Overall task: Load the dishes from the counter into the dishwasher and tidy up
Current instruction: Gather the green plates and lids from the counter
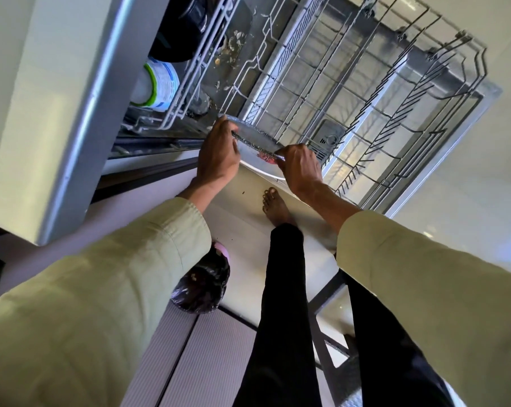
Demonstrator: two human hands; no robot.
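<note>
Landmark: the plate (255, 154), held on edge over the near corner of the pulled-out lower rack (351, 92).
Bin: nearest the camera, below the plate, a small bin (202, 284) lined with a dark glossy bag stands on the floor; pale scraps lie in it, half hidden by the left sleeve.
Left hand: the left hand (217, 154) grips the plate's left rim, fingers curled over the edge.
Right hand: the right hand (299, 168) pinches the plate's right rim between thumb and fingers.
Plate look: white underside, dark speckled rim, a red smear near the right hand; its face is mostly hidden.
Lower rack: beyond the plate, grey wire with tines; I see no dishes in it.
Upper rack: left of and beyond the plate, the upper rack (189, 69) holds a white cup with a green rim (157, 85) and a dark vessel cut off by the frame's top.
Tub floor: beyond the plate, food bits are scattered, too small to identify.
</note>
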